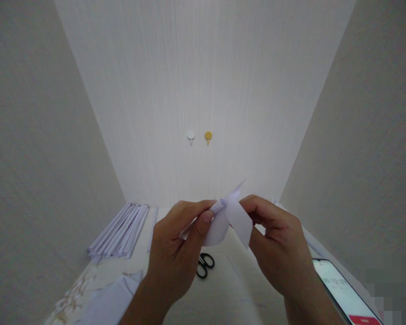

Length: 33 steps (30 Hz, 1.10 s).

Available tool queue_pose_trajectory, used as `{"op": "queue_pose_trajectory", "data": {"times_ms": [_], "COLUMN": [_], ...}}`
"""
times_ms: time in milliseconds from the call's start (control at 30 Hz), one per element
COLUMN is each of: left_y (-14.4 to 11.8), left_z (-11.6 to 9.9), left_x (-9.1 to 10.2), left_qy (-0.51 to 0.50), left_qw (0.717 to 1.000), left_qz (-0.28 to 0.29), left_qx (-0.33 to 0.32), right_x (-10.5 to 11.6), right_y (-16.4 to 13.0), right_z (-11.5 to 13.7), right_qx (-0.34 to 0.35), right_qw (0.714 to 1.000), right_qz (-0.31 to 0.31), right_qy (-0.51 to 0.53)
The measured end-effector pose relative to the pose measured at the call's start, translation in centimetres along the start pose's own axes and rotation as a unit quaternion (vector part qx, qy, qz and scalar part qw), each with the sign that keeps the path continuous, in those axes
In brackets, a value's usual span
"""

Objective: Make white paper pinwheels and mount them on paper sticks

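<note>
Item one: my left hand (176, 248), raised above the table (223, 289), thumb and fingers pinched onto the left part of a folded white paper piece (232, 216). The thumb tip presses against a small rolled or folded edge of it.

Item two: my right hand (277, 243), likewise closed on the same paper piece from the right, fingers curled over its upper edge, a flap hanging down in front of the palm. The paper is held between both hands, off the table, with one pointed corner sticking upward toward the wall.

Item three: black-handled scissors (205, 265), lying flat on the table below and between my hands, mostly hidden behind the left one; only the handle loops show.

Item four: a stack of long folded white paper strips (122, 230), lying at the far left of the table near the corner of the walls, fanned slightly.

Item five: another folded white sheet (111, 300), near my left forearm at the table's near left.

Item six: a phone (345, 293), screen lit, at the table's right edge beside my right wrist.

Item seven: two round wall hooks, one white (191, 135), one yellow (208, 136), side by side on the back wall, well above the table.
</note>
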State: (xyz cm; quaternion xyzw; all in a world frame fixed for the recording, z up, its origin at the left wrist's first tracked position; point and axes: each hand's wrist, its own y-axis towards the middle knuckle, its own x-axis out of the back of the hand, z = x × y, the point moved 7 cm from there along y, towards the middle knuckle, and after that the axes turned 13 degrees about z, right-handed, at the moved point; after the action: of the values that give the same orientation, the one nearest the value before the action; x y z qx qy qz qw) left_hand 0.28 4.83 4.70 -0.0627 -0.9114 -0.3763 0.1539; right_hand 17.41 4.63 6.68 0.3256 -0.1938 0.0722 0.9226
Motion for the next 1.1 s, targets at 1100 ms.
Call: {"op": "queue_pose_trajectory", "data": {"times_ms": [1100], "left_y": [0.9], "left_z": [2.0], "left_x": [0.1], "left_qy": [-0.200], "left_qw": [0.978], "left_qz": [-0.001], "left_qx": [0.059], "right_x": [-2.0], "right_y": [0.4], "right_z": [-2.5], "right_qx": [-0.073], "right_qw": [0.970], "right_qz": [0.082], "right_qy": [0.217]}}
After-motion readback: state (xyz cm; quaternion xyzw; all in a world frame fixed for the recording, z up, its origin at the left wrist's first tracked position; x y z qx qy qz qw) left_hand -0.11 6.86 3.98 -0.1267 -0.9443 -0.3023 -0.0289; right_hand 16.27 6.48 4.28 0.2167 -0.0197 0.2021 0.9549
